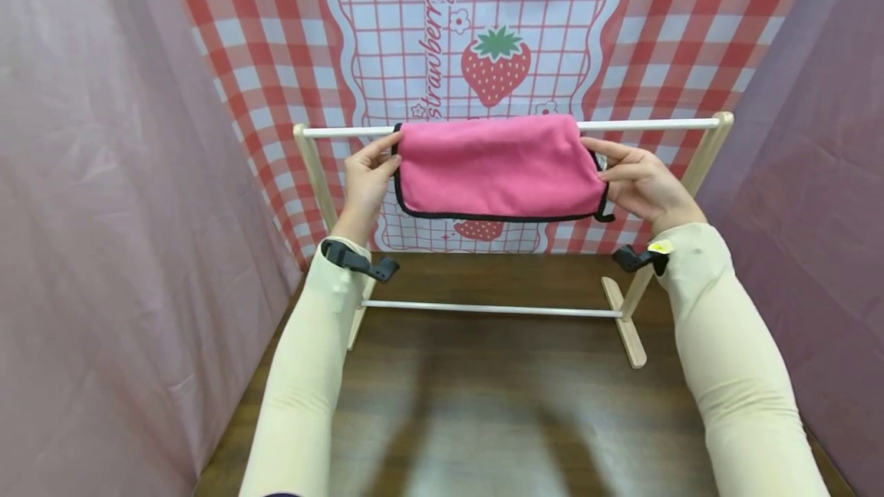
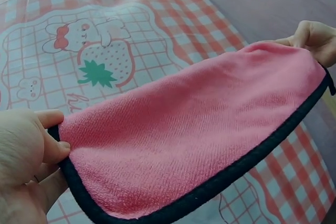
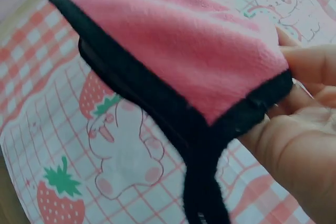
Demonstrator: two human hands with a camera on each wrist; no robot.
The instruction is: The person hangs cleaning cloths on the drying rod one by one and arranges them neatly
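Note:
A pink towel (image 1: pixel 493 171) with black edging hangs folded over the white top bar (image 1: pixel 649 125) of a wooden rack. My left hand (image 1: pixel 366 182) pinches its left edge between thumb and fingers, just under the bar. At the opposite side my right hand (image 1: pixel 645 182) grips the right edge. In the left wrist view the towel (image 2: pixel 194 129) stretches between both hands, its plush face showing. The right wrist view shows two layers of black border and a black loop (image 3: pixel 205 192) dangling from the corner near my right hand (image 3: pixel 299 119). The towel's back side is hidden.
The rack's wooden legs (image 1: pixel 318 175) stand on a brown wooden surface (image 1: pixel 483 405), joined low by a white bar (image 1: pixel 490 308). Behind hangs a red-and-white checked strawberry cloth (image 1: pixel 283 37). Pinkish curtains (image 1: pixel 124 213) enclose both sides.

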